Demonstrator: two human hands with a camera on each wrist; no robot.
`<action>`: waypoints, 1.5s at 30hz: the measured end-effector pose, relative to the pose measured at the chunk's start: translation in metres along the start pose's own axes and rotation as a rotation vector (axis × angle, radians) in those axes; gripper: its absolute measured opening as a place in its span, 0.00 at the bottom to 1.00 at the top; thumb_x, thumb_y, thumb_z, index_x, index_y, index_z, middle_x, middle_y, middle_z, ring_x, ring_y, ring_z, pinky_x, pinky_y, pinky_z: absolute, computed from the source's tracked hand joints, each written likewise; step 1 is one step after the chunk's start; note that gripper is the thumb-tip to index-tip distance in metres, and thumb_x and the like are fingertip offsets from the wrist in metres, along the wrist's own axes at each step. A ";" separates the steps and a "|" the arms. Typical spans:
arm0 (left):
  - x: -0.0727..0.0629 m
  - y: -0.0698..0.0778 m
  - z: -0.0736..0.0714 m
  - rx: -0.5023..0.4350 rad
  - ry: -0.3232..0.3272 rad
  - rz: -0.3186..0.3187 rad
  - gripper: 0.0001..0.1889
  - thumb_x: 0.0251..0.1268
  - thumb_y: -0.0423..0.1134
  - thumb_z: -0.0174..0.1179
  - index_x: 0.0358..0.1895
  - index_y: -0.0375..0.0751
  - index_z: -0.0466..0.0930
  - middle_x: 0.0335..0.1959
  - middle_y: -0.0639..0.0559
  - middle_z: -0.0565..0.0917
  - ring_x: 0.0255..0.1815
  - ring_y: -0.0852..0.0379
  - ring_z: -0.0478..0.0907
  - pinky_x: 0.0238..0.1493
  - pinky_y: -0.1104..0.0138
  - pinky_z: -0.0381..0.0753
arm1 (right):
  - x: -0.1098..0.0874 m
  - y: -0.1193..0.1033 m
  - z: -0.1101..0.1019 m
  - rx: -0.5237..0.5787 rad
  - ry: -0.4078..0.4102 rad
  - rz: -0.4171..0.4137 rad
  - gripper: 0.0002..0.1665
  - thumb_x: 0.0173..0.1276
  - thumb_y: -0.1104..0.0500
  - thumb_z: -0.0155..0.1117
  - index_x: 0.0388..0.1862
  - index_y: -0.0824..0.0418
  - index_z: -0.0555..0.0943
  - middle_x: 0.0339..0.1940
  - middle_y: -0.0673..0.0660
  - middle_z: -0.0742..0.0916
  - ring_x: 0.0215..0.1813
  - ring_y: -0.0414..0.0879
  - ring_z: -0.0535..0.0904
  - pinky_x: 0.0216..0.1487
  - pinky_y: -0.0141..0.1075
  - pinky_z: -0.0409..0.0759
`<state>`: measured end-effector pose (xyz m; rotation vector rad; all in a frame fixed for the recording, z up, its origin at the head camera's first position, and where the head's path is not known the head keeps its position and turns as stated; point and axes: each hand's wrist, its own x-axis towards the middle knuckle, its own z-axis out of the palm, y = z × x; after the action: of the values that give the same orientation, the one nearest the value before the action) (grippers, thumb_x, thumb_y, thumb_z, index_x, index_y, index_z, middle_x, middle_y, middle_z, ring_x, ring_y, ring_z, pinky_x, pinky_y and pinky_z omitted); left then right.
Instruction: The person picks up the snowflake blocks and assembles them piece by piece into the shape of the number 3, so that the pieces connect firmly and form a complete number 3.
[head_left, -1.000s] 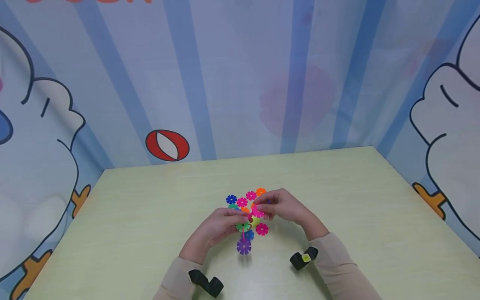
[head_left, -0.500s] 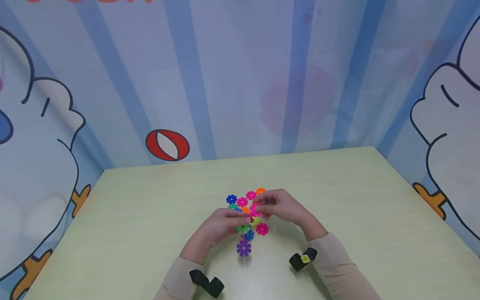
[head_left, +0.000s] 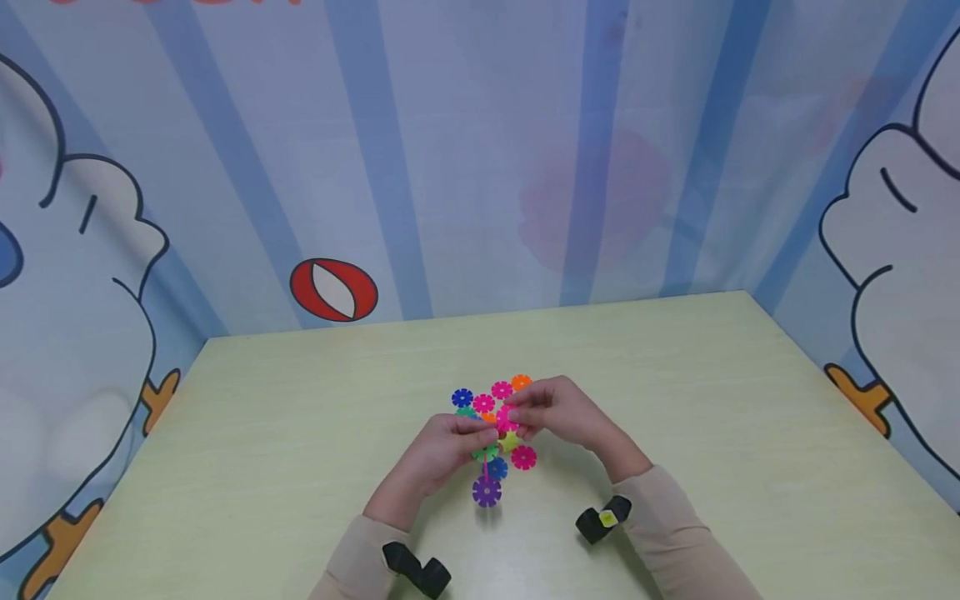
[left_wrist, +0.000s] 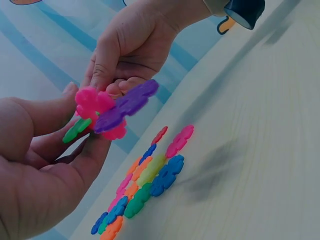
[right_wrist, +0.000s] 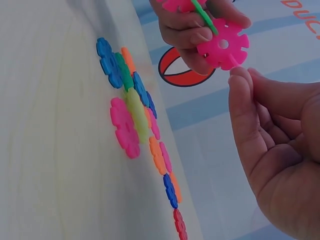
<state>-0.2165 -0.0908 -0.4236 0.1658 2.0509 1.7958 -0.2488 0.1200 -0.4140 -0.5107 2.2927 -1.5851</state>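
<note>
Just above the worktop (head_left: 300,467), pinches joined discs (left_wrist: 91,101) between thumb and fingers of the left hand (head_left: 442,454), from eight o'clock, likely to brace them. From two o'clock, pinches the rim of a pink disc (right_wrist: 223,56) with the right hand (head_left: 562,412), seemingly for fine control. Points the purple disc (head_left: 487,492) toward six, presumably clear of both hands. Has loose discs (right_wrist: 137,114) lying flat beneath and toward twelve, probably for easy reach.

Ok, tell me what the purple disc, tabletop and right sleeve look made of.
Purple disc: likely plastic, satin, judging by its solid, even colour.
Tabletop: perhaps laminate or wood, low sheen; faint grain streaks leave it open.
Right sleeve: apparently fabric, matte, given its soft folds.
</note>
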 end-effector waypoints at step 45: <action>0.004 -0.004 -0.005 -0.045 -0.025 -0.030 0.17 0.69 0.42 0.59 0.49 0.29 0.82 0.36 0.50 0.86 0.36 0.57 0.82 0.42 0.67 0.83 | -0.001 -0.002 0.009 -0.009 -0.113 -0.011 0.14 0.70 0.60 0.61 0.50 0.66 0.83 0.32 0.54 0.86 0.30 0.44 0.80 0.40 0.37 0.83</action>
<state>-0.2209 -0.0946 -0.4281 0.1430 1.9836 1.8107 -0.2437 0.1123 -0.4155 -0.6007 2.2181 -1.5109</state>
